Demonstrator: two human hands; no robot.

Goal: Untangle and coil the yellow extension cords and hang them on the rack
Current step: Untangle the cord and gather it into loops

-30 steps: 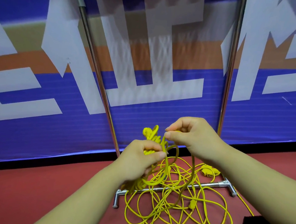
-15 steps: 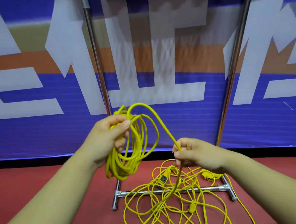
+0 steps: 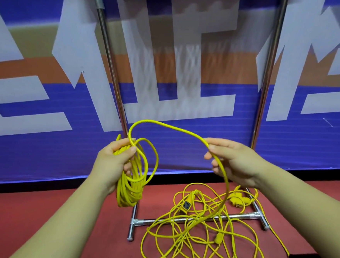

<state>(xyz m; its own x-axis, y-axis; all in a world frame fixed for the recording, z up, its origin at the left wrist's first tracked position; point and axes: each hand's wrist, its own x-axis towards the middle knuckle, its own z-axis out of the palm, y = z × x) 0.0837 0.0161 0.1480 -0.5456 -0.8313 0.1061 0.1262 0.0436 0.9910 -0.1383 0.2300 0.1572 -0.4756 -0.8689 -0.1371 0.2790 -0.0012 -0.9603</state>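
Before the rack, left hand grips coiled cord

One wide-angle view, worn on the head, looks forward and down. The left hand and right hand sit close below it, mid-frame; the rack and banner face it beyond, cords on the floor underneath.
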